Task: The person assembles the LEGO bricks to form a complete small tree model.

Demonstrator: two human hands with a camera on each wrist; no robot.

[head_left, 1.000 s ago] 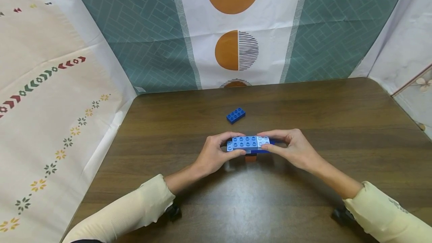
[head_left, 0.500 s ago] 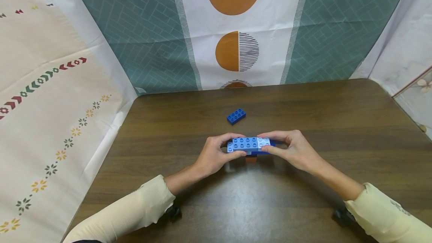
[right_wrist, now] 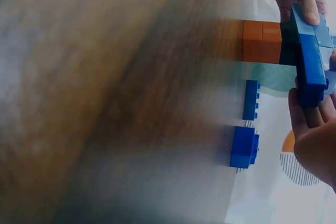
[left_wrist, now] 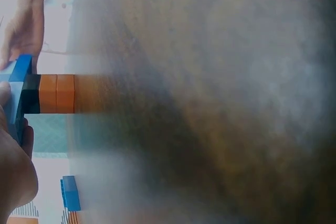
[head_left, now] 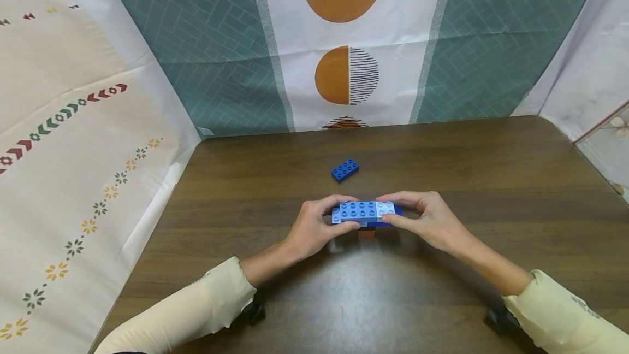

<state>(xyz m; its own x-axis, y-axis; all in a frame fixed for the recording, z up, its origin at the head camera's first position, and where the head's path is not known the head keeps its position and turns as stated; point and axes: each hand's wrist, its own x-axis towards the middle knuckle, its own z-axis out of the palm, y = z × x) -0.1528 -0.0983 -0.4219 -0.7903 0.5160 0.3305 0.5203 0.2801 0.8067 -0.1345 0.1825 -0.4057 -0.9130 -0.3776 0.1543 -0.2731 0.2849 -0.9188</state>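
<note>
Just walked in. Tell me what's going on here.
A person's left hand and right hand grip either side of a bar of blue bricks, which sits on a dark brick above orange bricks. The orange bricks seem to stand on the table. Two loose blue bricks show apart in the right wrist view.

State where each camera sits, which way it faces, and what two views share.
Head: worn there, facing forward and down at the table; left hand, right hand and sleeves show.
Left wrist: worn there, facing the stack; both hands show.
Right wrist: worn there, facing it from the other side; both hands show.
Both wrist views share the stack's orange bricks.
</note>
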